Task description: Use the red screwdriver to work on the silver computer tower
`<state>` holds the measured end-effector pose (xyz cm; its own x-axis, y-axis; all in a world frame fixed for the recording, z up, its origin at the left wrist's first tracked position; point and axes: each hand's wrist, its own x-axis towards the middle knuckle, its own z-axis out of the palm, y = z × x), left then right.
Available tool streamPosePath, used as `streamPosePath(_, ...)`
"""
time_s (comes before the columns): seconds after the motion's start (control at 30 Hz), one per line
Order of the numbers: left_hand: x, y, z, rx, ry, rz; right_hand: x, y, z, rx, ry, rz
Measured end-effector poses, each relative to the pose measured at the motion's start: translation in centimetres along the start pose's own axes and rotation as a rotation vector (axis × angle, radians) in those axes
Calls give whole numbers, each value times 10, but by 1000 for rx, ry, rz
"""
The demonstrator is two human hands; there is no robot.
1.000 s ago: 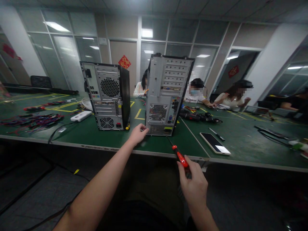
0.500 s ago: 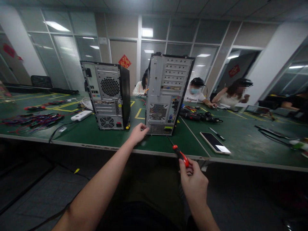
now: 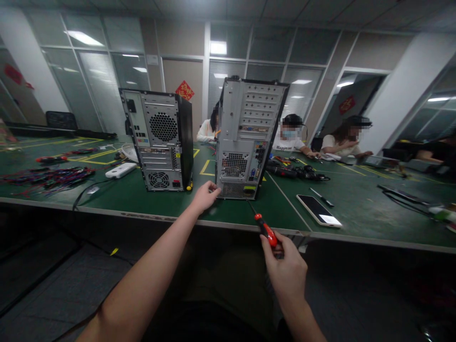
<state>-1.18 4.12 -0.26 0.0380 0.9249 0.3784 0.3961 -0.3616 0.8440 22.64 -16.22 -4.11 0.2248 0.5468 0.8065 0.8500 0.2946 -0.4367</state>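
A tall grey computer case [image 3: 234, 114] stands upright on the green table with its back panel facing me. At its lower left edge, my left hand [image 3: 206, 195] grips the corner, thumb in front and the other fingers partly hidden by the side. My right hand [image 3: 287, 266] is closed around a red and black screwdriver [image 3: 266, 231]. The screwdriver's thin shaft slants up and left, its tip at the bottom edge of the back panel; whether it sits in a screw is too small to tell.
A second computer case [image 3: 160, 142] stands to the left. Further left lie a white device [image 3: 121, 170] and a heap of thin cables [image 3: 50, 180]. On the right are a phone [image 3: 318, 210] and a pen [image 3: 321, 197]. Several people sit across the table [image 3: 370, 213].
My right fingers have shifted slightly left on the screwdriver handle, and the handle has turned a little. The left hand and the case are practically where they were.
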Motion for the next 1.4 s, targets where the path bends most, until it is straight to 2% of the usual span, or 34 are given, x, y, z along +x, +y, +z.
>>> streamPosePath(0.07, 0, 0, 0, 9, 2, 4, 1, 2, 0, 22, -35, 90)
streamPosePath(0.13, 0, 1, 0, 9, -1, 7, 2, 2, 0, 29, -34, 92)
streamPosePath(0.3, -2, 5, -1, -6, 2, -10, 1, 1, 0, -16, 13, -150)
streamPosePath(0.43, -4, 8, -2, 4, 2, -20, -2, -3, 2, -24, -3, -215)
streamPosePath(0.57, -4, 8, -3, -4, -7, -29, -2, -7, 0, -33, -28, -155)
streamPosePath(0.77, -2, 4, -1, -10, 0, -18, 1, -7, -2, 36, -68, 81)
streamPosePath(0.83, -1, 1, -1, -7, 4, -10, 2, -6, -2, 40, -42, 51)
streamPosePath(0.97, 0, -1, 1, 0, 16, 0, 0, -5, -2, -11, 8, -148)
streamPosePath(1.03, 0, -1, 1, 4, 17, -3, -2, -3, -2, -40, 10, -184)
streamPosePath(1.23, -1, 0, 0, 7, 20, 4, -1, -1, -3, -41, 21, -154)
streamPosePath(1.4, -1, 0, 0, -7, 0, -4, 3, 2, -5, 17, 28, -62)
